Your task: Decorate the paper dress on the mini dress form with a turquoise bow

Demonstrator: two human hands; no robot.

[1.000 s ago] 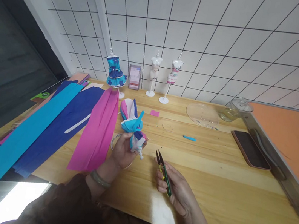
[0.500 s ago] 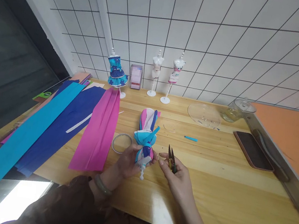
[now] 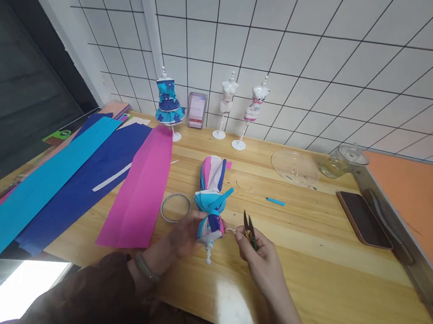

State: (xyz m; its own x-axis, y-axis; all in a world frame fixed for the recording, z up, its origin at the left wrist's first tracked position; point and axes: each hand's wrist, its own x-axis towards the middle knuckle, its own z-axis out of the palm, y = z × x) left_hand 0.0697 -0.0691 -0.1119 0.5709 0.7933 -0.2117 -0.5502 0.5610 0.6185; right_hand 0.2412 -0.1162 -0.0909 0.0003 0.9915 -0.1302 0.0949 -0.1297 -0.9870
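My left hand (image 3: 187, 232) is closed around a small dress form (image 3: 211, 233) lying towards me, its white neck knob pointing at the table's front edge. Pink, white, blue and turquoise crepe paper covers its bodice and full skirt (image 3: 211, 175), with a turquoise strip tied at the waist. My right hand (image 3: 262, 250) grips small scissors (image 3: 249, 229), their dark blades pointing up and away. Its thumb and forefinger also pinch the end of a thin white strip (image 3: 231, 230) that runs to the bodice's right side.
Left lie pink (image 3: 138, 193), dark blue (image 3: 84, 178) and turquoise (image 3: 43, 188) paper sheets. A tape ring (image 3: 162, 206) sits beside my left hand. Several dress forms stand along the wall, one in a blue dress (image 3: 170, 104). Right are a phone (image 3: 363, 220), glass lid (image 3: 294, 168) and glass pot (image 3: 336, 165).
My right fingers have moved slightly right and away from the bodice, and more of the white strip now shows between. The dress form has shifted slightly right and towards me.
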